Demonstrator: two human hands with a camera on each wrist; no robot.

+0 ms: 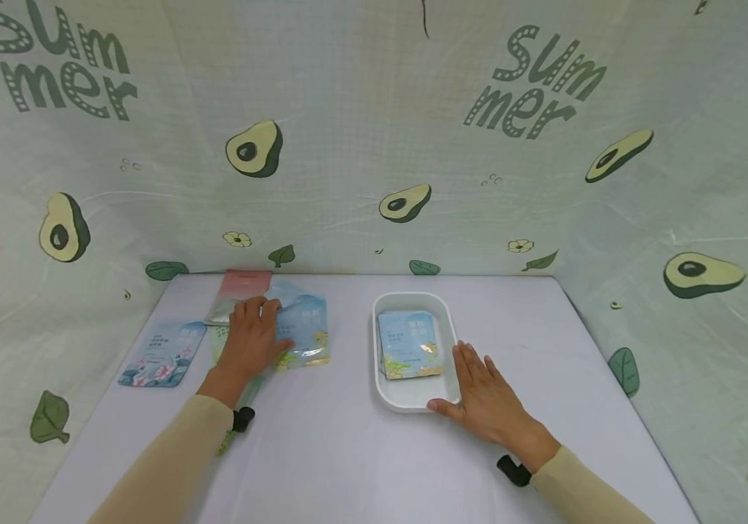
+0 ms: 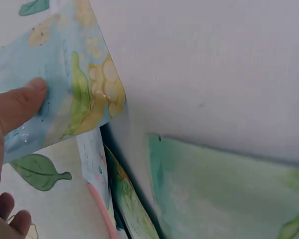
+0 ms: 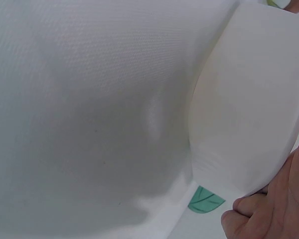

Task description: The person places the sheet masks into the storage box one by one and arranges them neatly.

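On the left of the white worktop (image 1: 348,458), we saw the left hand (image 1: 252,338) gripping a blue packet (image 1: 305,324), the thumb pressed on its printed face and other fingers partly hidden from us. In the left wrist view we made out green pods and yellow beans near that packet's corner. About this hand we found a pink packet (image 1: 247,282) towards the back edge, a flowered packet (image 1: 164,355) further left, and a green packet (image 2: 224,194) near the wrist. Right of the middle stood a white tray (image 1: 407,397), and in it lay a second blue packet (image 1: 409,342), well apart from the gripped one. We saw the right hand (image 1: 488,404) touching the tray's right side, its fingers straight and close together, the thumb spread towards the near rim.
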